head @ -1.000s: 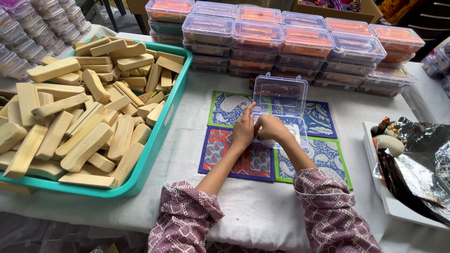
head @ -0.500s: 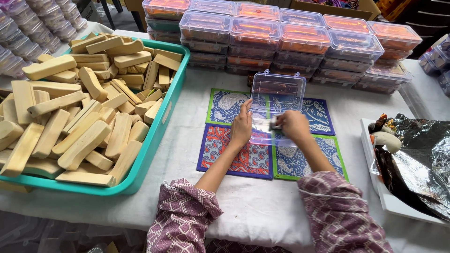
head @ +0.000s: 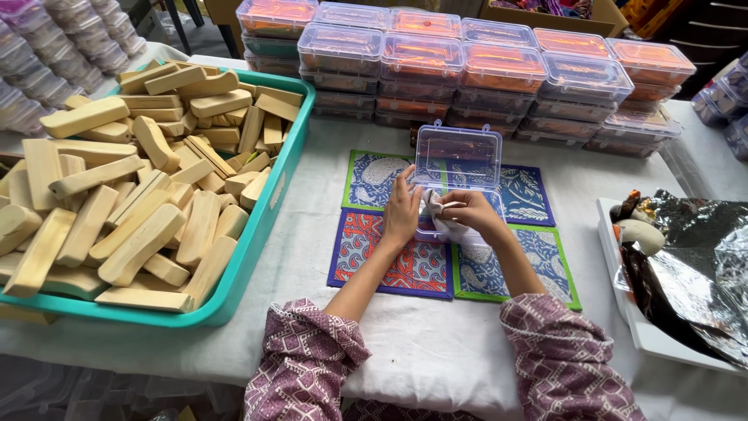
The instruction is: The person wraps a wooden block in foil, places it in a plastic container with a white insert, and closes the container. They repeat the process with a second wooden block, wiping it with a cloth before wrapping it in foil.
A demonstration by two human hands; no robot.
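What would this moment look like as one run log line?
left hand: steadying clear box, lid open | right hand: holding white cloth at box | under: patterned mats | left: tray of wooden blocks

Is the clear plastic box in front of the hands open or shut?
Open. The clear plastic box has its lid standing upright behind the base, while the left hand and right hand press white paper into it.
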